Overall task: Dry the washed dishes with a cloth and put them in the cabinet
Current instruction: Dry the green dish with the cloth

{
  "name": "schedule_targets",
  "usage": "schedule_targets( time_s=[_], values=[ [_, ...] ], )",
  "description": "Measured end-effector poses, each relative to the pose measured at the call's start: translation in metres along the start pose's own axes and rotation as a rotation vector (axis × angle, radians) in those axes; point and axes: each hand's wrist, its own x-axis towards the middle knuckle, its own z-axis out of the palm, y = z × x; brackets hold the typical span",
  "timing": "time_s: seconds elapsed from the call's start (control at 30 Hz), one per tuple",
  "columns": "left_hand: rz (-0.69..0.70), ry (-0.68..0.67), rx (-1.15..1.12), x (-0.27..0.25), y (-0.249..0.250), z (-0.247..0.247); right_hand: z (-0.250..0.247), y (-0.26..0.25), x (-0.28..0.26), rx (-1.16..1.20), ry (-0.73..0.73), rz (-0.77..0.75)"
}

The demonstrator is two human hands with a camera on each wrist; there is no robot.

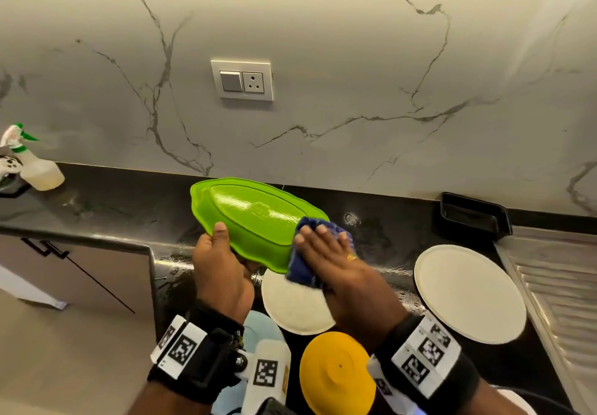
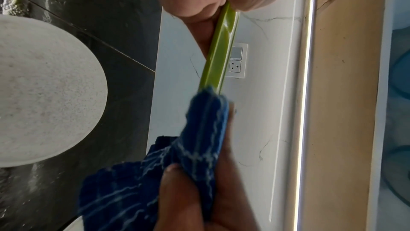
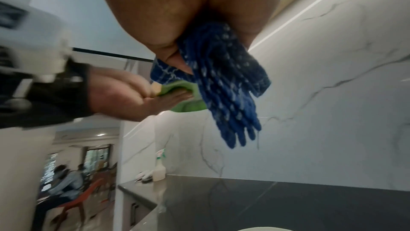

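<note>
L fingers (image 1: 217, 237) round green tray (image 1: 255, 220) rim, nothing in it; R fingers (image 1: 318, 237) pinching blue cloth (image 1: 303, 266) onto it.

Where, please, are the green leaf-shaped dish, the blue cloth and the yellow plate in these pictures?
green leaf-shaped dish (image 1: 255, 217), head view, on its glossy middle.
blue cloth (image 1: 302, 269), head view, on the fold hanging below the right hand's fingers.
yellow plate (image 1: 336, 372), head view, on its raised centre.

Bright, even light — glossy glare, wrist views motion-blurred.
</note>
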Motion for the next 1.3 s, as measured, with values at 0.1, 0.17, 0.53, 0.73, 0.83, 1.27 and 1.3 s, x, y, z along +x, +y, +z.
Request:
schedule_targets(
  time_s=[0.1,0.17,0.53,0.73,0.83,1.27,1.3],
  values=[
    [-0.01,-0.032,0.006,-0.004,0.001,-0.001,-0.008,0.019,0.003,0.094,0.023,0.153],
    [0.022,-0.038,0.034,-0.005,0.001,-0.002,-0.01,0.013,0.001,0.141,-0.052,0.15],
    [0.208,-0.179,0.286,-0.009,0.003,-0.006,-0.021,-0.013,0.024,0.107,-0.335,-0.095],
    [0.253,-0.349,0.371,-0.007,0.006,-0.013,-0.036,-0.001,0.075,0.162,-0.323,0.049],
    [0.226,-0.38,0.383,-0.012,0.005,-0.014,-0.039,-0.003,0.097,0.174,-0.309,0.062],
    [0.273,-0.35,0.429,-0.011,0.007,-0.026,-0.041,0.012,0.107,0.033,-0.335,-0.081],
    [0.26,-0.357,0.416,-0.012,0.006,-0.026,-0.042,0.012,0.11,0.066,-0.348,-0.047]
  ],
)
